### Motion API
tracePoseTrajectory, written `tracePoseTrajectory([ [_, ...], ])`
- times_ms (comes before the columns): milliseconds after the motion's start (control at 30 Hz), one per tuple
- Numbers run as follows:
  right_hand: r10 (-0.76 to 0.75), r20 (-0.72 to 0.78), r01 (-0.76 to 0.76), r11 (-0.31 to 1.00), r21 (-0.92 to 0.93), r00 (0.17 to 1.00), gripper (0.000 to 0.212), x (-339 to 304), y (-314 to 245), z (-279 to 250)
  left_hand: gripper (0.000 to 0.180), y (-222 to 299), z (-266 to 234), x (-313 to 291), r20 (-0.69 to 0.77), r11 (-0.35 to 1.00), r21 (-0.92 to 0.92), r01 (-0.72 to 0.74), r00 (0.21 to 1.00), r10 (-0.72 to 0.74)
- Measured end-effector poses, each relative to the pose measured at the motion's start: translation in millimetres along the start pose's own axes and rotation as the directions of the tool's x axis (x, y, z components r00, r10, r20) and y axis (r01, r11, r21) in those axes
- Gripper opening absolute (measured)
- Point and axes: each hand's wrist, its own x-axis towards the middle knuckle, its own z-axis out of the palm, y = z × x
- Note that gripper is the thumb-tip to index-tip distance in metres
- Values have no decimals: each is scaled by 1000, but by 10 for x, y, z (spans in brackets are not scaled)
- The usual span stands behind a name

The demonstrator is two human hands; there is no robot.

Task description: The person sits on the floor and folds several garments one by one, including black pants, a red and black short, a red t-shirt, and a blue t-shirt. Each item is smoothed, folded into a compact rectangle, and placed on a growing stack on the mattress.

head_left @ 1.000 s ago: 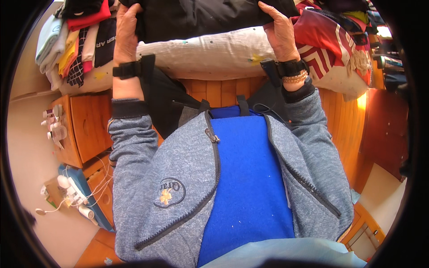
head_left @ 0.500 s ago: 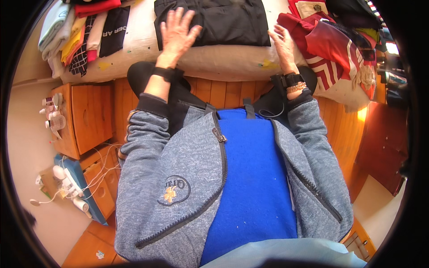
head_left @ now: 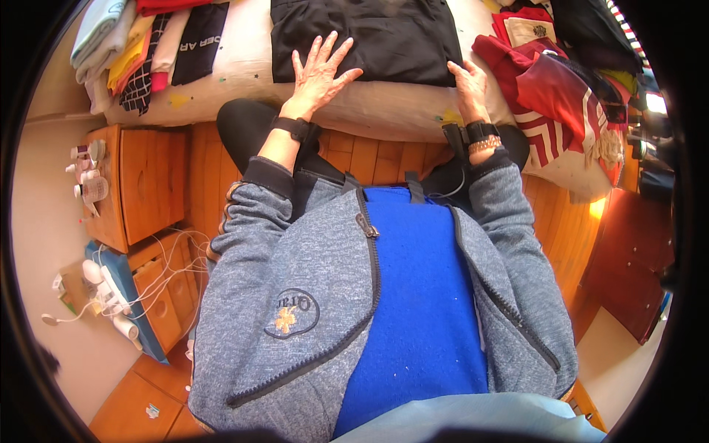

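A black garment [head_left: 399,44], perhaps trousers, lies spread on the bed at the top of the view, its far part cut off. My left hand [head_left: 320,77] rests flat on its lower left area, fingers spread, holding nothing. At the garment's near right corner is my right hand [head_left: 471,88], its thumb reaching to the edge of the cloth. The fingers of that hand look loosely bent and apart, with no clear grip on the cloth. Both wrists wear black bands.
Folded clothes [head_left: 140,52] lie in a row on the bed's left. On the right is a heap of red and dark clothes [head_left: 550,88]. The pale bed cover [head_left: 244,55] shows between them. A wooden cabinet [head_left: 151,184] with bottles and a blue box with cables [head_left: 125,303] stand at left.
My left hand has moved down and right over the black garment. My right hand has come lower, its thumb now at the garment's corner. The whole view has shifted slightly.
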Motion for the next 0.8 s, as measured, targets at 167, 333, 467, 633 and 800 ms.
tracePoseTrajectory([
  [167, -28, -181, 18, 998, -59, 983, 43, -42, 251, 7, 79, -127, -119, -37, 6, 994, -62, 95, 995, -95],
  [333, 89, -7, -89, 982, -166, 996, 51, 58, 334, -68, 78, -172, -184, 308, -335, 999, -39, -23, 942, 9],
  [467, -25, -59, 17, 990, -138, 998, 50, -51, 287, -91, 86, -137, 1, 413, -216, 996, 68, 60, 975, -44],
  [633, -122, -37, 92, 881, -463, 992, 39, -210, -98, -121, 91, -221, 245, 303, -49, 975, 141, 174, 984, -169],
  [800, -750, 203, 743, 506, -437, 630, 49, -323, -635, 535, 89, -250, 299, 298, -150, 972, 193, 134, 983, -106],
])
